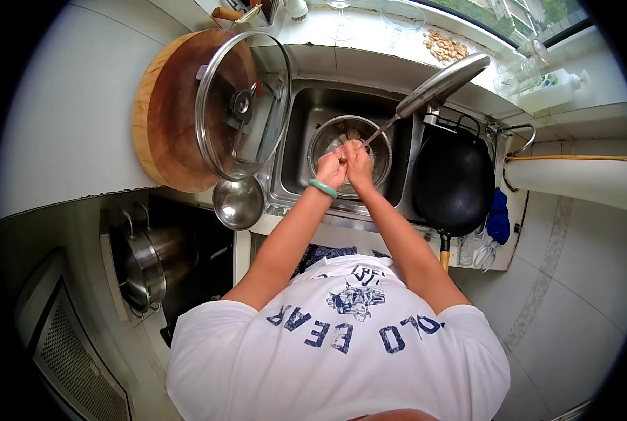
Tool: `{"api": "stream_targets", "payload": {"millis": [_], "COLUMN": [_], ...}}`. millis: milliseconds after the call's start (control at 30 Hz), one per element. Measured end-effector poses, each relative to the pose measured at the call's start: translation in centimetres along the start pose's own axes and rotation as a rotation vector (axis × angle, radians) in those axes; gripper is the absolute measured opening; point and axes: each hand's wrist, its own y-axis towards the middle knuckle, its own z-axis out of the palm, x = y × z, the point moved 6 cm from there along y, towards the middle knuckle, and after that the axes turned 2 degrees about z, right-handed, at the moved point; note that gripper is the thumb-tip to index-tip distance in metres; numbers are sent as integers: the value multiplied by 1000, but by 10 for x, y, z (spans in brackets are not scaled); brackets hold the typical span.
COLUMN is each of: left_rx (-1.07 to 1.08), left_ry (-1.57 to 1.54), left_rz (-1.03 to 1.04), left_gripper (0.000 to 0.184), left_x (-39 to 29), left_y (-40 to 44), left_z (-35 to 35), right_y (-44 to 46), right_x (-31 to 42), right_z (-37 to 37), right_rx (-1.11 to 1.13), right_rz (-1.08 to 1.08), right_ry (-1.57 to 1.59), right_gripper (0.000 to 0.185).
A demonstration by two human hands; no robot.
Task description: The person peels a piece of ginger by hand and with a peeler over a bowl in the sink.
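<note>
My left hand [331,170], with a green bangle on its wrist, is closed close against my right hand [359,168], whose fingers are also curled. A small brownish thing [343,161] shows between them, too small to name. Both hands are over a round metal bowl [389,156] in the steel sink [303,105]. Something brown [353,133] lies inside the bowl, partly hidden by my fingers. From the upper right, the faucet [436,88] reaches over the bowl, and a thin stream runs from its end toward my right hand.
Left of the sink, a glass lid [275,67] leans before a round wooden board [170,112], with a small metal bowl [238,202] below. A black wok [454,182] sits on the right. Glasses, brown pieces [445,48] and a white bottle [552,90] line the sill.
</note>
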Motion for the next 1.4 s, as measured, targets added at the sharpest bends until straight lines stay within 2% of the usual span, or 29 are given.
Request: {"api": "stream_targets", "payload": {"millis": [100,200,233,267,300,367,400,433,500,633,700,733,800,900,967,1033,1267,1400], "left_rx": [82,-5,83,169,168,131,122,123,198,187,191,192,169,283,296,259,259,114], "left_ry": [-50,1,45,91,92,221,240,241,362,406,603,604,652,651,664,379,443,602], "left_rz": [-11,5,-31,-68,-68,19,48,48,35,105,175,176,274,203,223,46,53,135], "left_gripper": [21,24,26,28,28,30,31,31,38,42,47,47,49,49,41,34,29,26], "left_x": [5,-1,-5,-5,-4,-5,-10,-14,-20,-18,-22,-23,-34,-35,-33,-29,-21,-36], "left_y": [12,15,2,-8,-10,-11,-16,-20,-29,-21,-19,-21,-31,-44,-40,-37,-28,-37], "left_z": [-6,-13,-2,4,3,1,4,7,14,0,-4,-3,2,12,9,2,-11,-13], "right_y": [3,-5,-9,-3,2,7,6,5,-6,1,0,-2,-9,-8,-9,-8,-14,-10], "right_x": [-7,-9,-8,-19,-24,-54,-50,-52,-56,-67,-66,-62,-54,-56,-55,-57,-48,-62], "right_z": [1,4,1,0,-3,3,12,15,23,20,23,22,25,26,24,22,10,3], "right_rx": [9,-43,-91,21,22,135,113,112,150,205,271,270,305,295,293,283,215,157], "right_rz": [74,-21,-60,57,58,250,193,193,434,430,505,505,574,537,563,523,504,448], "right_ry": [-100,-86,-46,-55,-54,-138,191,191,628,413,394,395,599,642,646,560,406,230], "right_gripper": [32,33,34,34,34,35,32,32,31,25,25,25,26,26,25,26,28,25]}}
